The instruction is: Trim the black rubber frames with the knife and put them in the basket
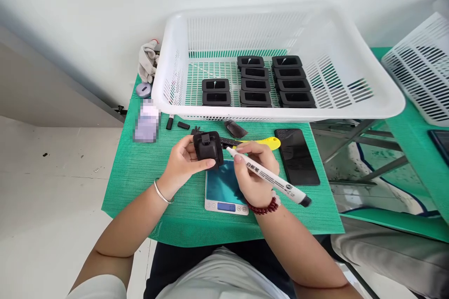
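Note:
My left hand [184,161] grips a black plastic part [207,150] by its edge, thumb on the front and fingers behind. In my right hand [256,168] is a white whiteboard marker [273,178], uncapped end pointing left at the part's right side. Whether the tip touches the part I cannot tell. Below both hands lies a small digital scale [224,191] with a blue-green plate, partly covered by my right hand. Behind the hands rests a yellow-handled utility knife [270,142], its front half hidden by the part and fingers.
A white plastic basket [280,113] at the back holds several similar black parts [255,85] in columns. A black phone [297,156] lies to the right. Black caps [183,125], a dark scrap [235,129], a round purple case [143,89] and gloves [148,60] lie about the green mat [140,173].

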